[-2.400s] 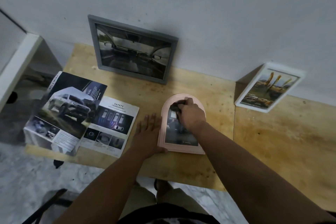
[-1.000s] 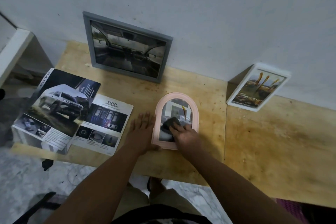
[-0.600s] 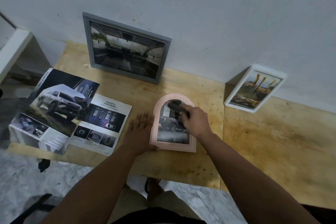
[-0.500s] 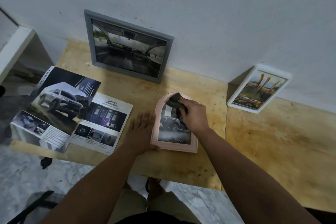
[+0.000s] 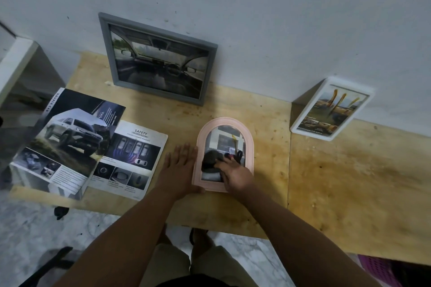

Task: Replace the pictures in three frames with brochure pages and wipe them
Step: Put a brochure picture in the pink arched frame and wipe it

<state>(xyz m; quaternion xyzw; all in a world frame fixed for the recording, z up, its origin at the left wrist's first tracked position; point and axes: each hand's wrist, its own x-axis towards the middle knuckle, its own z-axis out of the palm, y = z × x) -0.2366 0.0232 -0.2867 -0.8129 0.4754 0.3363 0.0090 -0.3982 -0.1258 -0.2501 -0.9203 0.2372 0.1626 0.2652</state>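
Wiping is the step in hand. The pink frame, arched at the top, lies flat on the wooden surface near its front edge, and the right hand presses a dark cloth onto the lower half of its glass. Fingers are curled over the cloth, gripping it against the pane. The left hand lies flat and released, palm down just beside the frame's left rim, thumb along the bottom corner, bracing so the frame doesn't slide.

Look at the rest: the grey frame leans on the wall at the back, a car-interior page behind its glass. The white frame leans on the wall to the right, showing a printed page too. Brochure lies open at the left, hanging partly over the surface edge, with a loose safety page beside it.

My read: all three frames seem to carry brochure pages, so this looks like the late part of the job. The upper glass of the pink one shows reflections; whether it is clean I can't tell. Next move calls for working the cloth up toward the arch with even pressure, left hand holding firm, then standing the frame against the wall in the gap between the other two.
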